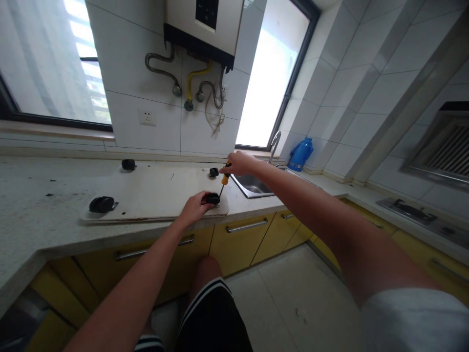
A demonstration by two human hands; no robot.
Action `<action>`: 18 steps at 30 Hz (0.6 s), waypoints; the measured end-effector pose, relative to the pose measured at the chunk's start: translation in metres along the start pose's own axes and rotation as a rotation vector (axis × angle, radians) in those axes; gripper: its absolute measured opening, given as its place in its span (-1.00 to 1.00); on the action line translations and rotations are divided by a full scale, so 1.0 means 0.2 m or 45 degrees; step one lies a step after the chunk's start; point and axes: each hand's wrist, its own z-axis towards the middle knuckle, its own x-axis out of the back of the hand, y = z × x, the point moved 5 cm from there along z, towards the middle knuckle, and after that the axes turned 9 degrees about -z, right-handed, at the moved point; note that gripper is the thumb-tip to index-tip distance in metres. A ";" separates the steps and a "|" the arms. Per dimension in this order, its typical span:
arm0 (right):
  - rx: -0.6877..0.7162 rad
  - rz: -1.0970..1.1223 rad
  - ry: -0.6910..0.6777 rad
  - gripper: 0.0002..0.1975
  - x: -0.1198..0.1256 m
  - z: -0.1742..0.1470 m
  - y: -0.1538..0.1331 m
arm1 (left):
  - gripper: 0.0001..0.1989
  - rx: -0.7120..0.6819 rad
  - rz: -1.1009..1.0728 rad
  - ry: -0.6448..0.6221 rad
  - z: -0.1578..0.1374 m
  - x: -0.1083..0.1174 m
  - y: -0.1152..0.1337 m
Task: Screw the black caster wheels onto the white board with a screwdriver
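A white board (161, 188) lies flat on the countertop, with a black caster wheel at each corner. My left hand (194, 209) is closed around the caster (212, 198) at the near right corner. My right hand (240, 163) grips a screwdriver (224, 179) with a yellow and black handle. Its shaft points down, and the tip is beside that caster, where its mounting plate meets the board; the exact contact is too small to tell. The other casters are the far right one (214, 172), the far left one (128, 165) and the near left one (101, 204).
A steel sink (252, 185) with a faucet (274, 144) is just right of the board. Behind it stands a blue jug (301, 154). Yellow cabinets (238, 249) with metal handles run below the counter. A water heater (203, 29) hangs above; a gas stove (414, 212) sits at right.
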 end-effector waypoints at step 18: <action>0.080 0.101 -0.205 -0.54 -0.04 0.04 0.03 | -0.58 0.028 0.055 -0.007 -0.01 0.00 0.02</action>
